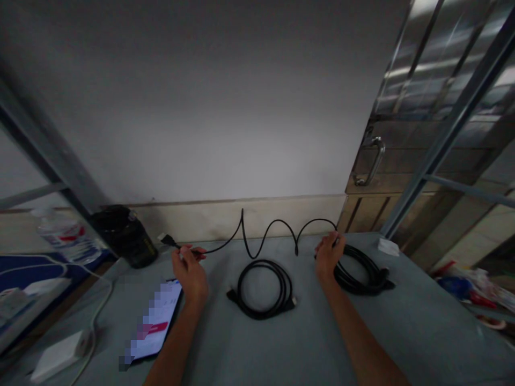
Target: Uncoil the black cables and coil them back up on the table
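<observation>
Between my two hands a black cable [263,239] hangs in loose waves, its plug [168,240] sticking out past my left fingers. My left hand [190,272] is closed around the cable just behind that plug. Farther right, my right hand [330,256] grips the same cable with bent fingers. A coiled black cable [240,292] lies on the grey table between my forearms, both its plugs at the coil's lower sides. Beside my right hand rests a thicker bundle of coiled black cable [364,290], partly covered by that hand.
A phone [161,321] lies beside my left forearm, with a white box [60,354] and pale cord [95,316] farther left. A black jar [134,241] stands at the back left. A small white item [388,246] sits at the back right near a metal post [422,179].
</observation>
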Demonstrator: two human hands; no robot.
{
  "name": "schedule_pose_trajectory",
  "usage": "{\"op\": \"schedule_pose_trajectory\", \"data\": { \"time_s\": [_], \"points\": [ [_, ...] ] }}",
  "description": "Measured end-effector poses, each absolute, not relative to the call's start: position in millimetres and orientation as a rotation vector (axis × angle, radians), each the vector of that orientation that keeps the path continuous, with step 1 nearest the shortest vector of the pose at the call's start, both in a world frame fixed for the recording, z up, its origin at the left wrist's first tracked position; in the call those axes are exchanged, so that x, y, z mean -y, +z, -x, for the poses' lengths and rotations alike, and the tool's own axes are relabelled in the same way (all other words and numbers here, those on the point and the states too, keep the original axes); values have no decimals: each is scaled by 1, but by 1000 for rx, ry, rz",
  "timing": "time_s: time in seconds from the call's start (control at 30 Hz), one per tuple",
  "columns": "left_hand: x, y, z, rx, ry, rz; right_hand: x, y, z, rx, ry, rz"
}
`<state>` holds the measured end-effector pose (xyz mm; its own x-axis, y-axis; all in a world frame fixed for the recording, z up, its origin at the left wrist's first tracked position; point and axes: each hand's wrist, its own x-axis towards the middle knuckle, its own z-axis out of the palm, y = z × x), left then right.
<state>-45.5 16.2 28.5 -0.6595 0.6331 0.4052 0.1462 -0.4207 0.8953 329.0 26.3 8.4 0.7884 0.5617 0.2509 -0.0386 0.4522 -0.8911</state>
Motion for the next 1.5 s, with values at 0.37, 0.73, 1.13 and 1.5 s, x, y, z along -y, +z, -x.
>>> {"op": "schedule_pose_trajectory", "data": {
  "time_s": [0.37, 0.73, 1.13, 1.5],
  "points": [
    [-16, 30, 47, -1512, 2153, -1007, -22, 16, -317, 536, 470, 964],
    [-11, 34, 39, -1525, 2118, -1004, -22, 15, -315, 611, 424, 1010],
    [-6, 32, 24, -1366, 1971, -1165, -2, 20, -283, 1053, 404, 1094],
    [-6, 28, 3, -1028, 1548, -1250, 24, 22, -243, 1670, 623, 977]
  ]
}}
